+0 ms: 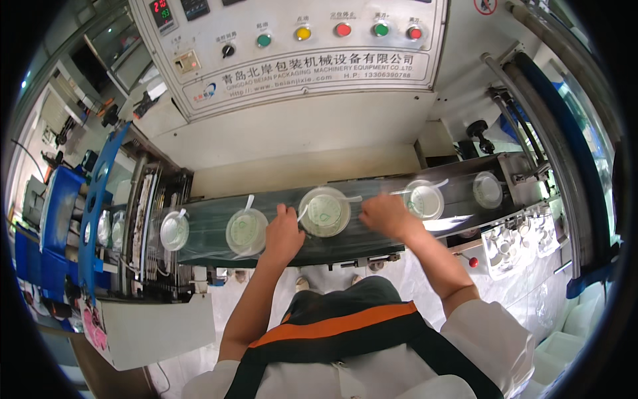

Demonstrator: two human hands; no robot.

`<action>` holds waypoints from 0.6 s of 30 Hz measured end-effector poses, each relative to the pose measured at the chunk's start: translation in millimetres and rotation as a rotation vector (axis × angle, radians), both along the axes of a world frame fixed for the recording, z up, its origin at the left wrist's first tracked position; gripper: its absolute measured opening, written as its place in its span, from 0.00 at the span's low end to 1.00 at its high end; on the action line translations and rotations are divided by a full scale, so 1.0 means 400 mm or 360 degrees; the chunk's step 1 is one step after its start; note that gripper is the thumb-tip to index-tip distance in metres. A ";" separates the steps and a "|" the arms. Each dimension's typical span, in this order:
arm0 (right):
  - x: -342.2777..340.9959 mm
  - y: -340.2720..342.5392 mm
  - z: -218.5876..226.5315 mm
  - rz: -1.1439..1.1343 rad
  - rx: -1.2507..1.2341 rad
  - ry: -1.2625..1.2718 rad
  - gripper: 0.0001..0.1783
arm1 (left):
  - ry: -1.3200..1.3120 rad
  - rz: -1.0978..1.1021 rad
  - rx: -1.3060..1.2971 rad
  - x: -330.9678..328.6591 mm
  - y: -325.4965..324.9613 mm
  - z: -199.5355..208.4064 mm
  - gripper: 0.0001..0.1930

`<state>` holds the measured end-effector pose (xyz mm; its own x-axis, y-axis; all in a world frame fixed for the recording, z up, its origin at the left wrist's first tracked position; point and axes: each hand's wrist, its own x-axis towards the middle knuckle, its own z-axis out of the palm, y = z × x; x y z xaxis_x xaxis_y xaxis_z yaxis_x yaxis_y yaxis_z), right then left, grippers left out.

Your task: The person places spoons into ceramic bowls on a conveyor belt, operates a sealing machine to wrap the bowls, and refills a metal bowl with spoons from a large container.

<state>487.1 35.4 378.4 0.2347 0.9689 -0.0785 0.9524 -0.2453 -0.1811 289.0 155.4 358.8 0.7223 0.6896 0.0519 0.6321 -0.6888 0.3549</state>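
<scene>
A row of round lidded tubs with green print lies on the dark conveyor belt (199,257) under transparent film (372,188). My left hand (284,234) is closed at the left edge of the middle tub (325,211), beside a small white strip. To that tub's right, my right hand (385,215) is closed too, near a white tab sticking out from the tub. Whatever the fingers pinch, if anything, is hidden. Other tubs sit left of my left hand, one close by (246,231) and one farther along (175,230). Right of my right hand is another tub (425,200).
Ahead stands a control panel (319,66) with coloured buttons. Metal rollers (143,226) and a blue perforated bar (103,179) flank the belt's left end. At the right are a machine frame (565,159), a red-knobbed lever (472,262) and a white container (518,246) of small items.
</scene>
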 end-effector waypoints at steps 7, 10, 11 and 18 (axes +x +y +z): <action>-0.008 -0.014 -0.004 -0.0207 0.0232 0.0406 0.12 | -0.0074 -0.0145 -0.0231 -0.009 0.026 0.023 0.20; 0.058 0.018 0.094 -0.0227 0.0513 0.0496 0.11 | -0.0572 -0.0296 0.0134 -0.078 0.012 0.066 0.19; 0.086 0.038 0.122 -0.0315 0.0772 0.0541 0.11 | -0.0550 -0.0232 -0.0125 -0.104 -0.018 0.101 0.18; 0.491 0.306 0.190 -0.0588 0.2059 0.1232 0.17 | -0.0393 -0.0604 -0.1273 -0.201 -0.121 0.044 0.14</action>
